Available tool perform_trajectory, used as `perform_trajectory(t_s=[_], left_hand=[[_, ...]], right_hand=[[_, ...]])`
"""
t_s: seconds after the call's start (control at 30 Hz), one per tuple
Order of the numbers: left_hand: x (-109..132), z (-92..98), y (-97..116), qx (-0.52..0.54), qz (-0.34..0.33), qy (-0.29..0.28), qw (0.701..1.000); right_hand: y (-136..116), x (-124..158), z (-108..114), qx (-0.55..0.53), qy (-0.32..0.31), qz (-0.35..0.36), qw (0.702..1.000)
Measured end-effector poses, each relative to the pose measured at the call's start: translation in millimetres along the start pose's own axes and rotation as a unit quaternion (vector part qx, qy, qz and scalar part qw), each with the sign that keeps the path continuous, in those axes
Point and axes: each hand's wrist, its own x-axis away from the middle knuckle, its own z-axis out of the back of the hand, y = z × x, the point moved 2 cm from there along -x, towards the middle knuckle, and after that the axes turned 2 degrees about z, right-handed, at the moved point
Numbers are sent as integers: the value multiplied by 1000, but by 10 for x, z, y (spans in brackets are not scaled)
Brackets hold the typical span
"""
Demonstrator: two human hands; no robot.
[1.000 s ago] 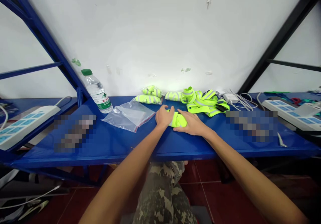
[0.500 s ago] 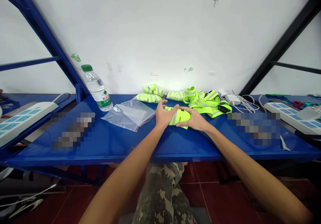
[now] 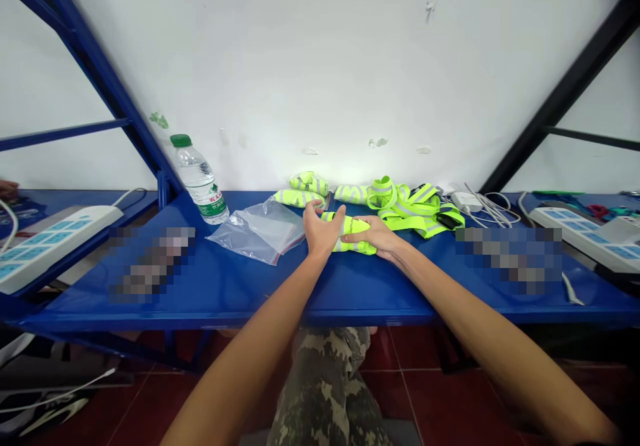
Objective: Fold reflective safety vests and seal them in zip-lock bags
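Between my hands is a rolled-up neon-yellow reflective strap [image 3: 356, 243] with grey stripes, on the blue table [image 3: 280, 293]. My left hand [image 3: 323, 229] is closed around its left end, thumb on top. At the right end, my right hand [image 3: 377, 236] grips it with fingers laid across the front. Left of the roll lie clear zip bags [image 3: 260, 229] with a red seal edge. Behind it are several yellow reflective bundles [image 3: 300, 197], which look bagged. A loose heap of the same yellow strapping [image 3: 413, 209], with a black buckle [image 3: 447, 221], lies to the right.
A water bottle [image 3: 203, 186] with a green cap stands at the back left. A white charger [image 3: 466, 201] with coiled cable lies at the back right. Power strips [image 3: 55, 246] flank the table on both sides. A white wall rises behind.
My right hand's fingers have shifted left over the front of the roll. My left hand still holds its left end. The view has shifted slightly.
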Motion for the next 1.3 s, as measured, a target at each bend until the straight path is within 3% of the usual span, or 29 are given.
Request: perform_trajectory(t_s=[0.17,0.3,0.4,0.5,0.6,0.7,0.87,1.0,1.13,1.3], left_hand=[[30,3,33,-44,-39,22,998],[60,16,76,-56,-47,-22,997],[13,148,176,-86,-126,-53,987],[-123,361,254,-203,-207,-129,948],[-291,554,191,-367,-143,-257,883],[-398,659,96,-437,-83,-298,845],[-449,537,96,-352,-116,-243,896],[-419,277,86,-179,-65,-289,938],[-312,104,-58,-17,1,-317,948],[-237,128,-163,74,9,-313,947]], right_hand=[[41,13,-14,-13,12,-2,1000],[53,46,-1,-17,18,-4,1000],[26,63,45,-25,31,2,999],[-4,68,127,-29,61,1,998],[-5,65,199,-21,84,-13,996],[8,68,226,-18,87,-23,996],[-24,117,214,-42,65,-28,997],[-105,172,239,-79,41,-5,996],[-136,191,301,-71,25,-19,997],[-87,163,358,-58,41,-76,995]])
